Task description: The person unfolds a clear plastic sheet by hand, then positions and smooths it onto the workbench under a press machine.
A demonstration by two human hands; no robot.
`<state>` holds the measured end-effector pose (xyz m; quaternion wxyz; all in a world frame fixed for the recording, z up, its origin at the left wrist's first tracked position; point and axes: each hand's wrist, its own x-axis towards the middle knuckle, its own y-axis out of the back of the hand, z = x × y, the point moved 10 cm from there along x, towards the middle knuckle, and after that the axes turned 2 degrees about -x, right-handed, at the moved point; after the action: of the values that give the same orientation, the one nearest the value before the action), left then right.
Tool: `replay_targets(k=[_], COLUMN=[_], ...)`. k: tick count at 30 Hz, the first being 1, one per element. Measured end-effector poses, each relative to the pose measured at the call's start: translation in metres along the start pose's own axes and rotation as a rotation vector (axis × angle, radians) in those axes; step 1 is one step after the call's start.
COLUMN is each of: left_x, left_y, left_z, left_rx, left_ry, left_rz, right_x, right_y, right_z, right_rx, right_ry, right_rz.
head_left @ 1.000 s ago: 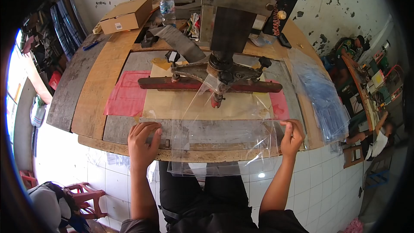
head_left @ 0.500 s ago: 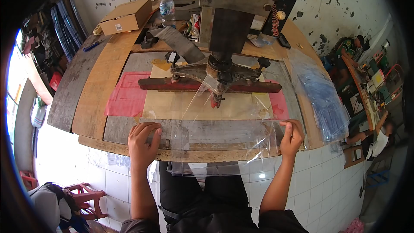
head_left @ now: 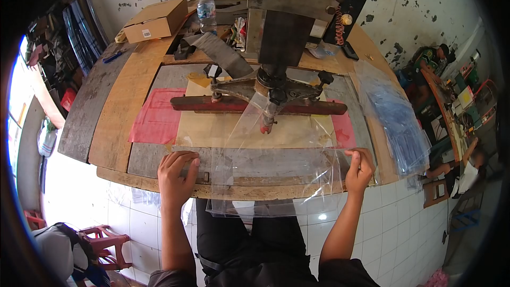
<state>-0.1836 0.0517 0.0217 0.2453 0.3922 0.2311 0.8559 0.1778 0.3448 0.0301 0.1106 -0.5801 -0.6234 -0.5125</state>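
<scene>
Clear plastic film point(head_left: 276, 178) hangs over the desk's point(head_left: 111, 151) near edge, its far part under the machine's arm! Left hand point(head_left: 180, 172) sits just beside it, thumb and curled fingers apart, gripping nothing visible. Right hand point(head_left: 359, 169) has its fingertips drawn in at the film's right edge; whether they pinch it, I cannot tell. Beyond those 2 hands, 1 long red bar point(head_left: 313, 107) spans the yellowish sheet point(head_left: 204, 127), pink pieces point(head_left: 154, 117) point(head_left: 344, 127) either side. Bluish plastic point(head_left: 398, 119) lies right; farther back, 1 cardboard box point(head_left: 156, 18) and 1 bottle point(head_left: 206, 11)!
</scene>
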Motion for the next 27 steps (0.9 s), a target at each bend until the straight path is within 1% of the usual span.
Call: replay_targets(k=[19,27], left_x=[-0.0025,-0.0041], left_y=[0.0026,0.0062], left_z=[0.0000,-0.0060], left_rx=[-0.009,-0.043], left_ry=[-0.036,0.004], left_rz=[0.024,0.034], right_x=[-0.0011,-0.0019], right_y=[-0.0010,-0.0100], right_z=[0.0000,0.0049], right_rx=[0.009,0.007], right_ry=[-0.006,-0.039], right_rz=[-0.022,-0.078])
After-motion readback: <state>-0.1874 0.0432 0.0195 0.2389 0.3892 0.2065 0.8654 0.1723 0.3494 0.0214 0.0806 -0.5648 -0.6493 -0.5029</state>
